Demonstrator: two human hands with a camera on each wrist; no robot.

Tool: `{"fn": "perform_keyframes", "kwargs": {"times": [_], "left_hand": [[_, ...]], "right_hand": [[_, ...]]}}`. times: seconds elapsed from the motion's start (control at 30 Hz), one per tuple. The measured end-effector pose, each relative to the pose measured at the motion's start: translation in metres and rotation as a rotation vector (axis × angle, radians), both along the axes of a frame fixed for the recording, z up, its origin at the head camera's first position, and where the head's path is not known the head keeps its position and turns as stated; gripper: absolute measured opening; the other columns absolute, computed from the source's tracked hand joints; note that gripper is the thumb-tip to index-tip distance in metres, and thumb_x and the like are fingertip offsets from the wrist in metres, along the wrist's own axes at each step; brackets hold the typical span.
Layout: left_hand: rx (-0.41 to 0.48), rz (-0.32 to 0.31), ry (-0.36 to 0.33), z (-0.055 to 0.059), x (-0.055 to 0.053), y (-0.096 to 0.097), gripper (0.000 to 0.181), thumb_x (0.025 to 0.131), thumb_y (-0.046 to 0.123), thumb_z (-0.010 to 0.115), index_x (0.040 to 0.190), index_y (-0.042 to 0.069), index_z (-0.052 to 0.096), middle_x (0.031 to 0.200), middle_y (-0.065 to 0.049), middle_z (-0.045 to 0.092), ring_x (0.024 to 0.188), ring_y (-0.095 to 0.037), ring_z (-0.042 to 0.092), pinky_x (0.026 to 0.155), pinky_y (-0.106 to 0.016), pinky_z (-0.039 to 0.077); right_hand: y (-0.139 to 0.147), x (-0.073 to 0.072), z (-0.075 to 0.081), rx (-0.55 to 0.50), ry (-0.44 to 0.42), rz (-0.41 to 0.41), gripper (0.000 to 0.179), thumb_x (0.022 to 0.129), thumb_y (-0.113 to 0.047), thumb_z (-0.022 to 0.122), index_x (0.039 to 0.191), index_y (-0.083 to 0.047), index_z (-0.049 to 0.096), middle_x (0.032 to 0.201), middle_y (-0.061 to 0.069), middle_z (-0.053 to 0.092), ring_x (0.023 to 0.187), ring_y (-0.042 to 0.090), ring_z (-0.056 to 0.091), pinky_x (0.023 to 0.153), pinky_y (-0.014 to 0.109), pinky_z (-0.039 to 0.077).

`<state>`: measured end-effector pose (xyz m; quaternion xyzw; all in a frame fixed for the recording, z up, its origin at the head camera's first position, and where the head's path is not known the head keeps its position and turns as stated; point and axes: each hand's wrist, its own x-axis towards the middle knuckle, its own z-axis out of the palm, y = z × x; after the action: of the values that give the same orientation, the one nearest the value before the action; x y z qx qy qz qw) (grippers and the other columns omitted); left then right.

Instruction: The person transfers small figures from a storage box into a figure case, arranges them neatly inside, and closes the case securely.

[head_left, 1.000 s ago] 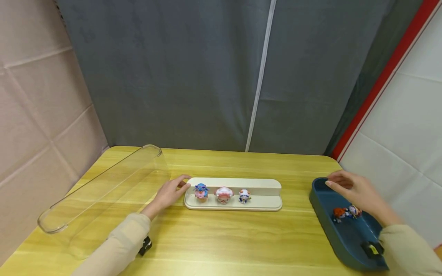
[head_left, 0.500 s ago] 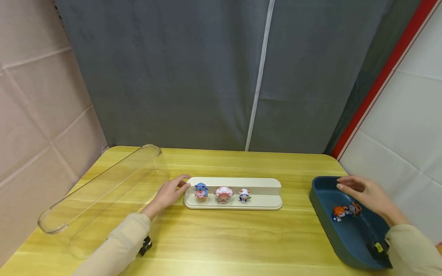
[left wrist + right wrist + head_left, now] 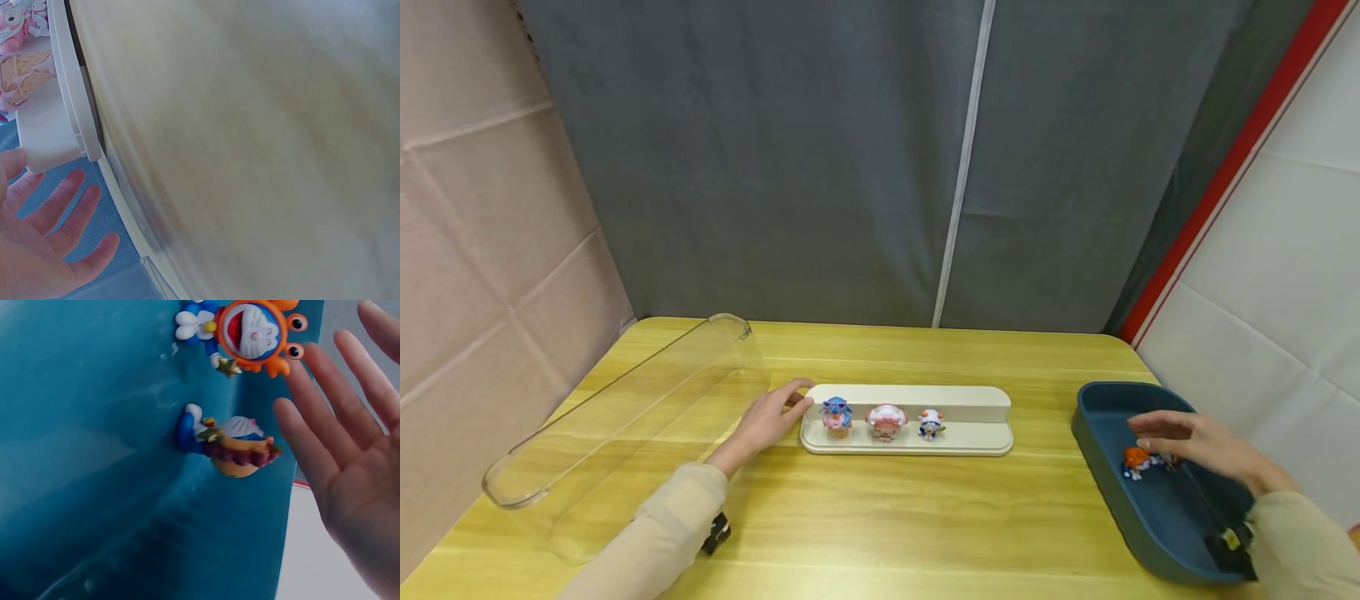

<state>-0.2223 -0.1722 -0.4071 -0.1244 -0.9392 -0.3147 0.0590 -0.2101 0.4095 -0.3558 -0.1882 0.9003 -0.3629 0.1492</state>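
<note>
My left hand [image 3: 767, 422] touches the left end of a white two-step display stand [image 3: 973, 443], fingers spread and thumb at its edge. On the stand are a blue figurine [image 3: 837, 419] on an ice-cream cone, a pink-and-white figurine [image 3: 886, 423] and a small white-and-blue figurine [image 3: 931, 425]. My right hand [image 3: 1210, 450] hovers inside a dark blue tray [image 3: 1108, 504], holding nothing. Its fingertips reach an orange crab-hooded figurine [image 3: 256, 331] lying there. A second figurine in a hot-dog costume [image 3: 237, 450] lies beside it, mostly hidden by the hand in the head view.
A long transparent cover [image 3: 625, 425] lies at the left, beside my left forearm. The wooden table [image 3: 880, 517] meets a grey curtain [image 3: 775, 167] at the back. A white panel [image 3: 1262, 275] rises close by the tray on the right.
My right hand has moved from the tray's far end nearer and lower, over the two figurines. The left hand and the stand keep their places.
</note>
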Motion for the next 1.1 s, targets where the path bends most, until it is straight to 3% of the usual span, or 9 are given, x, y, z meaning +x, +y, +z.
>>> {"fn": "perform_keyframes", "kwargs": {"times": [0.13,0.37,0.43,0.77,1.1], "left_hand": [[0.002,-0.001,-0.001,0.000,0.000,0.000,0.032,0.091,0.027,0.051,0.119,0.013,0.052,0.096,-0.006,0.062,0.089,-0.023,0.057,0.074,-0.044,0.043],[0.000,0.004,-0.001,0.001,0.001,0.000,0.031,0.091,0.027,0.051,0.119,0.013,0.053,0.095,-0.005,0.062,0.087,-0.022,0.057,0.072,-0.043,0.044],[0.000,0.005,0.001,0.001,0.001,0.000,0.031,0.091,0.027,0.051,0.118,0.013,0.053,0.095,-0.005,0.062,0.087,-0.022,0.057,0.072,-0.043,0.044],[0.008,-0.001,0.004,0.002,0.001,0.001,0.030,0.090,0.025,0.051,0.117,0.013,0.053,0.095,-0.006,0.062,0.087,-0.023,0.058,0.073,-0.042,0.044],[0.012,0.000,-0.007,0.002,0.001,0.001,0.030,0.090,0.026,0.051,0.118,0.014,0.053,0.095,-0.006,0.062,0.088,-0.022,0.058,0.074,-0.042,0.043]], "right_hand": [[0.004,-0.004,-0.006,-0.022,-0.086,0.039,0.042,0.092,-0.014,0.047,0.122,0.014,0.040,0.114,0.024,0.052,0.088,0.005,0.056,0.066,0.030,0.047],[0.011,-0.011,-0.017,-0.187,-0.194,0.193,0.037,0.091,-0.003,0.045,0.119,0.020,0.037,0.111,-0.009,0.056,0.094,0.003,0.054,0.072,0.023,0.046],[0.012,-0.012,-0.020,-0.222,-0.218,0.217,0.036,0.091,-0.001,0.044,0.120,0.019,0.037,0.111,-0.013,0.055,0.096,0.002,0.053,0.073,0.023,0.046],[0.015,-0.013,-0.027,-0.315,-0.263,0.305,0.035,0.088,0.006,0.042,0.122,0.000,0.048,0.111,-0.009,0.054,0.095,0.004,0.052,0.072,0.024,0.046],[0.015,-0.014,-0.030,-0.284,-0.226,0.305,0.032,0.087,0.006,0.045,0.119,0.009,0.046,0.108,-0.005,0.056,0.092,0.006,0.053,0.070,0.024,0.046]]}}
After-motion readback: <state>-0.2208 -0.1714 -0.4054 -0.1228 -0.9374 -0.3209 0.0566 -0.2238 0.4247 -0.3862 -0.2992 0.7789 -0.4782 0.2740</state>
